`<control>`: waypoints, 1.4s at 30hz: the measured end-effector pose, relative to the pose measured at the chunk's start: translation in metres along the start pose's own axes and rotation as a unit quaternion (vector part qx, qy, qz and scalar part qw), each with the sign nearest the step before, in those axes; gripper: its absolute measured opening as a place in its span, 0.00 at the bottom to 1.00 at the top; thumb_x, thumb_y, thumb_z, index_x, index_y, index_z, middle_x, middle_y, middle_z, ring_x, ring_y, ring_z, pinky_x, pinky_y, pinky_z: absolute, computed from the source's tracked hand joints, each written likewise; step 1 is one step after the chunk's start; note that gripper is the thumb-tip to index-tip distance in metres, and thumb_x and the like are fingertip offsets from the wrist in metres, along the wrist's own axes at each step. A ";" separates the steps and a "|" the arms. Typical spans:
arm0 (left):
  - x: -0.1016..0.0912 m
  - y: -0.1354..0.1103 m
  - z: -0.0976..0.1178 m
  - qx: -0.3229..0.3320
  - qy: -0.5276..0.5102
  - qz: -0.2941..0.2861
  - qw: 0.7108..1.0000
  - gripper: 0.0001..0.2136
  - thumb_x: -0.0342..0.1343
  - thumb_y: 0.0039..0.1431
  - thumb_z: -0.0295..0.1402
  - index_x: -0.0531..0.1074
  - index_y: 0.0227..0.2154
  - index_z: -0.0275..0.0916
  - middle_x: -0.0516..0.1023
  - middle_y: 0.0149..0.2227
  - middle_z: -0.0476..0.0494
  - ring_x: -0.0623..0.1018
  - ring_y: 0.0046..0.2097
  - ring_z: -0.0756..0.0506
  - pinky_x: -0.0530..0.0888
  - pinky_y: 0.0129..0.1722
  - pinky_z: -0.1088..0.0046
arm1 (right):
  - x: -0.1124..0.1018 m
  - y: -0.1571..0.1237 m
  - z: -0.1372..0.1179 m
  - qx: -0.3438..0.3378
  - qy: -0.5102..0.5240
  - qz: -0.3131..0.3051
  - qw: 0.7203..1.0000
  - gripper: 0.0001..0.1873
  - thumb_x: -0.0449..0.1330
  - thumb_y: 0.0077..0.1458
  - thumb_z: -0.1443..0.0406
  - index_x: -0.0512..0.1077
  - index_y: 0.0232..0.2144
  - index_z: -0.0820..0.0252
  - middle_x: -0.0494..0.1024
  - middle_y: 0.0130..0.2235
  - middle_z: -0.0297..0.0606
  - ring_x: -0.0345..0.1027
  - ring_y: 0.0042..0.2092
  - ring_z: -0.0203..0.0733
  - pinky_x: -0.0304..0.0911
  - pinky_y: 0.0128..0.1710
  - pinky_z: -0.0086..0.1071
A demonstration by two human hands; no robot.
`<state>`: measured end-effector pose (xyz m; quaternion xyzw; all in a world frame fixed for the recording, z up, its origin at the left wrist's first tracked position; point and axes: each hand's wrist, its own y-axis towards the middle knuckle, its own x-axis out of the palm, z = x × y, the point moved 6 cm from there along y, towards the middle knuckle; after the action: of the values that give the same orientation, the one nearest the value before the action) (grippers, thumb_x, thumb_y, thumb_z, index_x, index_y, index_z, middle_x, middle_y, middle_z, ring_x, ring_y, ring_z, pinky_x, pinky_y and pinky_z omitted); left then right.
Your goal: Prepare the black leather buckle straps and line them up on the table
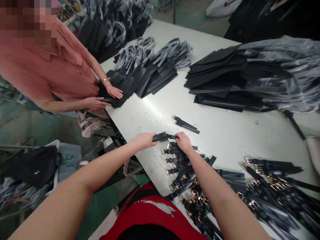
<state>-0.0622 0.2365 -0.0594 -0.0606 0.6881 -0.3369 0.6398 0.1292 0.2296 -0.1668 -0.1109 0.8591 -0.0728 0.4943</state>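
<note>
My left hand (pixel 146 140) is closed around one end of a short, dark, wedge-shaped piece (pixel 160 136), whose exact kind I cannot make out. Its other end meets or overlaps a narrow black strap (pixel 171 136). The fingers of my right hand (pixel 183 141) are closed on that strap, hiding part of it. Just under my right hand, black buckle straps (pixel 172 160) lie in a row with gold buckles facing left. A pair of similar straps (pixel 186 125) rests apart, a little beyond my hands.
Heaps of buckle straps (pixel 272 193) cover the near right of the white table (pixel 150 113). Black panels with plastic-wrapped handles (pixel 140 71) lie at the far left, more panels (pixel 220 76) at right. A co-worker in a pink shirt (pixel 72 63) stands left, hands on panels.
</note>
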 end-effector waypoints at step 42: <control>0.004 -0.036 -0.003 -0.020 -0.045 -0.031 0.998 0.17 0.44 0.49 0.44 0.65 0.42 0.47 0.74 0.35 0.46 0.73 0.34 0.45 0.66 0.30 0.73 | 0.001 -0.011 -0.009 -0.037 -0.069 -0.012 0.997 0.12 0.49 0.52 0.63 0.64 0.41 0.56 0.62 0.42 0.39 0.61 0.38 0.37 0.54 0.39 0.29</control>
<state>-0.0781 0.2082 -0.0435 -0.1101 0.6629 -0.3396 0.6581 0.1223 0.2191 -0.1608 -0.1439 0.8238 -0.0394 0.5470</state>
